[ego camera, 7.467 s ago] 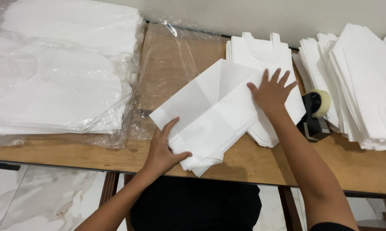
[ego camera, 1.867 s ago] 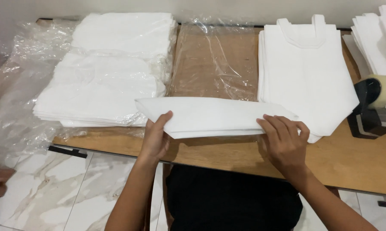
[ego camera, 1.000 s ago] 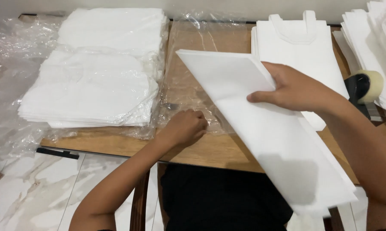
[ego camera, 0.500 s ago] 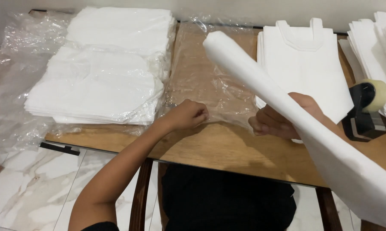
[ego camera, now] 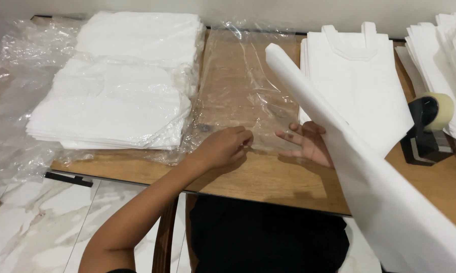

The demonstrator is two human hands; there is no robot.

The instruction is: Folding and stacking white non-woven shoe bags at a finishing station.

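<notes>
One folded white bag (ego camera: pixel 369 167) slants over the table edge, beside a clear plastic sleeve (ego camera: pixel 240 91).

Its long axis runs from upper left, above the sleeve, down to the lower right. The right hand (ego camera: pixel 309 144) sits under it, fingers spread toward the sleeve's near edge; its hold is hidden. The left hand (ego camera: pixel 225 146) pinches that edge on the wooden table (ego camera: pixel 268 177).

Wooden table (ego camera: pixel 268 177), brown top, w/ dark edge along near side; pale wall (ego camera: pixel 288 10) directly behind it. Floor (ego camera: pixel 30 222): white marble-look tiles w/ grey veining, dark grout lines. Chair back (ego camera: pixel 167 237), dark wood, partly visible under table edge; lighting even, soft, no hard shadows.
</notes>
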